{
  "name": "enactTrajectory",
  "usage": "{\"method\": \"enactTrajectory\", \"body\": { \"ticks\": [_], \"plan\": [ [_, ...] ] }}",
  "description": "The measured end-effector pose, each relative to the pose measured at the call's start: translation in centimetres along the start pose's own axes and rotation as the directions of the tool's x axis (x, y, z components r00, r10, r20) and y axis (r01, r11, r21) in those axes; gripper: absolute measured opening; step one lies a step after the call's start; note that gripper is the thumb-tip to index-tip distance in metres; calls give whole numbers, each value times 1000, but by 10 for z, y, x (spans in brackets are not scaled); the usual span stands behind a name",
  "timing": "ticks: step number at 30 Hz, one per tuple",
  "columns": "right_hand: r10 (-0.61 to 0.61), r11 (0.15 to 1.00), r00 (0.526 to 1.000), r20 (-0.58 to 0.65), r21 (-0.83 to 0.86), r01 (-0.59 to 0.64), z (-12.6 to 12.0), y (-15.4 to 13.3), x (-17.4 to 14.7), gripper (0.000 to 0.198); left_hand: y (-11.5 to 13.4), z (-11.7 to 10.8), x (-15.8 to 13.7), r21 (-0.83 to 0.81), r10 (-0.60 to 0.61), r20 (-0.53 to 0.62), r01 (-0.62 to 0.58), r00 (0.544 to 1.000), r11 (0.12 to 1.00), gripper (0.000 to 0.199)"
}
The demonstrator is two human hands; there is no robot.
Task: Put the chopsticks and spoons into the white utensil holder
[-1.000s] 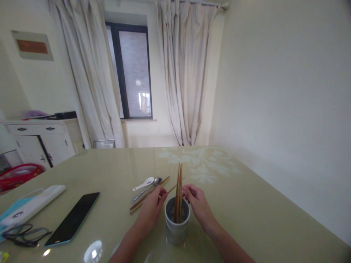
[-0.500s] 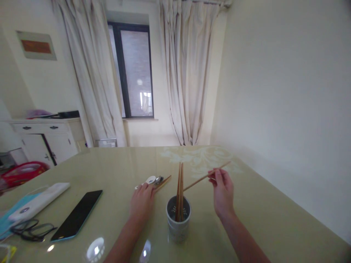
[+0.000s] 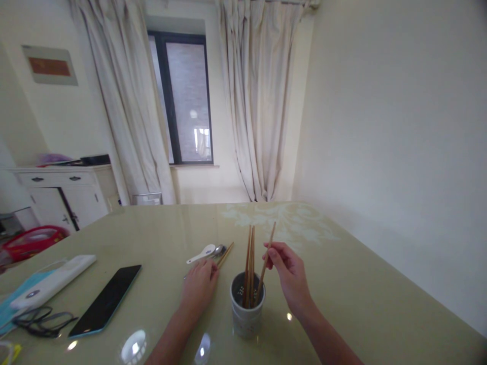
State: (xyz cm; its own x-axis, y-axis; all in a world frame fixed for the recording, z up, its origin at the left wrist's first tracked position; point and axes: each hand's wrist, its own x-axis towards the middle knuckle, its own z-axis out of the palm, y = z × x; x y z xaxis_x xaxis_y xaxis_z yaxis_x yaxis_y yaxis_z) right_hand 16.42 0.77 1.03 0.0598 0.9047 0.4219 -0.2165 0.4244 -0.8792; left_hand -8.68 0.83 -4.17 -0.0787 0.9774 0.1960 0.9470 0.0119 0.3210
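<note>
Between my hands stands a grey utensil holder (image 3: 247,320) with holes in its floor and several wooden chopsticks (image 3: 249,263) upright in it. My right hand (image 3: 291,276) pinches one chopstick (image 3: 267,256) near its upper part; its lower end is inside the holder, leaning right. Left of the holder, my left hand (image 3: 201,285) is low over the table, fingers curled at the near end of the loose chopsticks (image 3: 227,254). Just beyond it lie a white spoon (image 3: 203,252) and metal spoons (image 3: 218,250), their handles partly hidden by the hand.
On the glossy table (image 3: 160,228), a dark phone (image 3: 108,299) lies to the left. Farther left are eyeglasses (image 3: 43,322), a long white device (image 3: 57,281) and a light blue mask (image 3: 28,289). A wall (image 3: 399,152) borders the table's right side.
My right hand has moved left and swung its chopstick from a slant toward upright, its lower end now down in the holder. My left hand has drawn slightly nearer, showing more of the spoons.
</note>
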Motion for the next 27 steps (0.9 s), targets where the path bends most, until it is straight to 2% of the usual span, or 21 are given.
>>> {"method": "enactTrajectory", "body": {
  "ticks": [8, 11, 14, 16, 19, 21, 23, 25, 27],
  "plan": [
    [78, 989, 995, 64, -130, -69, 2, 14, -3, 44, 5, 3, -3, -31, 45, 16, -45, 999, 999, 18],
    [121, 984, 992, 46, -136, -114, 2, 26, -4, 49, 8, 9, -2, -190, 86, -37, -91, 996, 978, 18],
    [215, 966, 976, 27, -156, -208, 3, 42, -6, 57, 17, 12, -3, -459, 100, -68, -120, 993, 881, 22],
    [277, 953, 959, 68, -149, -264, 4, 51, -9, 57, 26, 11, -6, -611, 130, -24, -118, 991, 783, 27],
    [301, 951, 944, 132, -122, -286, 7, 56, -11, 53, 38, 7, -12, -742, 177, 34, -94, 984, 664, 30],
    [276, 958, 953, 128, -117, -262, 9, 54, -10, 51, 42, 4, -15, -774, 197, 39, -95, 980, 626, 31],
    [244, 967, 966, 83, -99, -235, 7, 47, -5, 52, 42, 3, -15, -740, 212, 7, -138, 977, 658, 33],
    [190, 979, 982, 1, -72, -189, 1, 37, 2, 54, 36, 2, -12, -599, 190, -39, -175, 981, 781, 38],
    [83, 993, 989, -125, -72, -92, -11, 24, 11, 53, 27, 0, -8, -367, 126, -83, -148, 989, 918, 38]
  ]
}}
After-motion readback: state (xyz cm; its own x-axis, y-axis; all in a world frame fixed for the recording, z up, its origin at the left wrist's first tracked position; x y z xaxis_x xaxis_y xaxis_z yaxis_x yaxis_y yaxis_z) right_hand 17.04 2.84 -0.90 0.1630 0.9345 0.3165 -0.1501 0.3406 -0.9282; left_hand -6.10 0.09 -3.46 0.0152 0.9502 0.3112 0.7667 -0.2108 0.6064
